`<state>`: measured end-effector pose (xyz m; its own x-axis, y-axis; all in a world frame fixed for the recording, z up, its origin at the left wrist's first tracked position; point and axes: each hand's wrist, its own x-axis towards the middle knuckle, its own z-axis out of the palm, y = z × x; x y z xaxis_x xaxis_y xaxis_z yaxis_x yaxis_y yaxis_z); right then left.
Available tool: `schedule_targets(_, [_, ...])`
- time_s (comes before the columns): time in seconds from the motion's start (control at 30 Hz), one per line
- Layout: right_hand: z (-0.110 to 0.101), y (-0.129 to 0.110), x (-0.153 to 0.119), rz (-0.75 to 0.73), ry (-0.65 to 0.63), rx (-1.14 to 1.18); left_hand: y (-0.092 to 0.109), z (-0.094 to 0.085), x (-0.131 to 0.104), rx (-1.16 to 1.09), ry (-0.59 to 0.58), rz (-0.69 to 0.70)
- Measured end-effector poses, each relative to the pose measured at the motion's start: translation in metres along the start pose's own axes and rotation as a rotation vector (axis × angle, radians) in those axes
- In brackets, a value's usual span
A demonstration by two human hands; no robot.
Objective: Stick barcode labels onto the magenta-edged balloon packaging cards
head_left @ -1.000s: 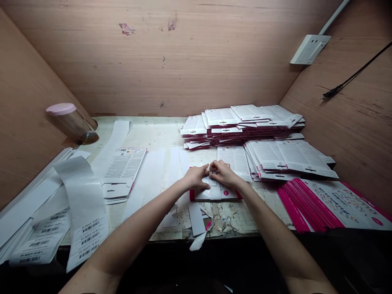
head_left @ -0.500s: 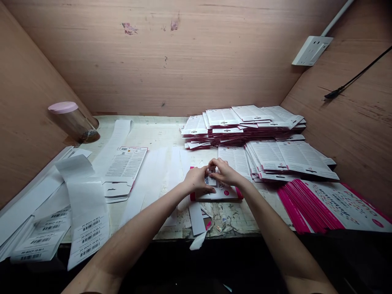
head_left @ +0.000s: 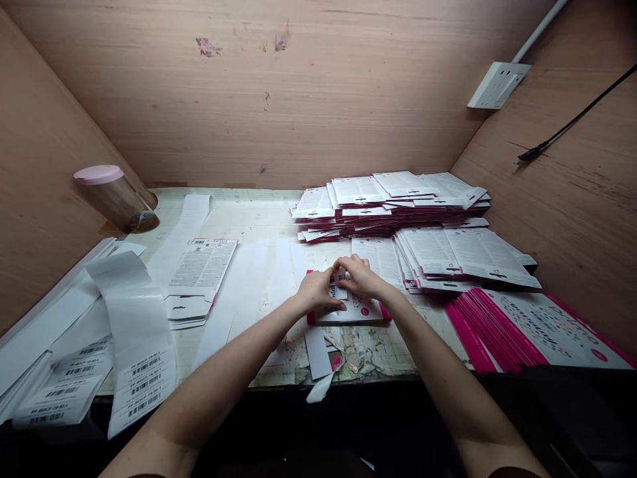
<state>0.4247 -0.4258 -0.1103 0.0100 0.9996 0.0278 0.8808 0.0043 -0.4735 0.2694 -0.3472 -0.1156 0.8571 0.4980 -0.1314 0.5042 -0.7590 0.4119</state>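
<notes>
And here both hands meet over one magenta-edged packet [head_left: 355, 315], lying flat on the worn table [head_left: 249, 216] near its front edge. The packet sits directly beneath the hands, its printed face showing below the fingers and a magenta end showing on either side. The left hand [head_left: 317, 290] is over the packet's left part, thumb and forefinger spread in a wide curve, the thumb reaching across the print. Close in from the other side comes the right hand [head_left: 361, 275], fingers bent down over the packet's far half, the two sets of fingertips nearly meeting. Between them, a small white piece [head_left: 342, 293] lies on the packet; whether the right fingers pinch it, one cannot tell. Just beyond the right hand lies a white-backed packet [head_left: 377, 255], with a stack [head_left: 438, 252] beside it. Just in front of the packet, a white paper strip [head_left: 317, 355] points towards the edge.
</notes>
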Motion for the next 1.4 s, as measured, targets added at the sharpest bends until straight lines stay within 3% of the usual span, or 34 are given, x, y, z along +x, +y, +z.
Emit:
schedule_targets(0.33, [0.012, 0.019, 0.003, 0.132, 0.017, -0.072, -0.003, 0.005, -0.001, -0.086, 0.025, 0.029])
schedule_targets(0.5, [0.012, 0.009, 0.005, 0.199, 0.125, -0.084, -0.004, 0.006, -0.002, -0.074, 0.029, 0.015])
schedule_targets(0.63, [0.020, -0.009, -0.019, 0.153, 0.211, -0.147, -0.003, 0.005, -0.003, -0.081, 0.051, 0.005])
schedule_targets(0.73, [0.035, -0.012, -0.040, 0.069, 0.162, -0.233, -0.003, 0.005, -0.003, -0.072, 0.065, 0.034])
schedule_targets(0.97, [0.046, -0.011, -0.050, 0.136, 0.113, -0.353, -0.007, 0.002, -0.002, 0.023, -0.050, 0.106])
schedule_targets(1.07, [0.052, -0.023, -0.076, 0.144, 0.221, -0.376, -0.004, -0.005, 0.000, 0.053, -0.098, 0.110])
schedule_targets(1.2, [0.080, -0.031, -0.121, 0.144, 0.392, -0.344, 0.007, -0.015, 0.018, 0.081, -0.090, 0.051])
schedule_targets(1.3, [0.094, -0.030, -0.133, 0.137, 0.491, -0.312, 0.016, -0.028, 0.036, 0.064, -0.083, -0.020])
schedule_targets(1.4, [0.094, -0.032, -0.131, 0.083, 0.608, -0.170, 0.017, -0.051, 0.037, -0.022, -0.148, -0.050])
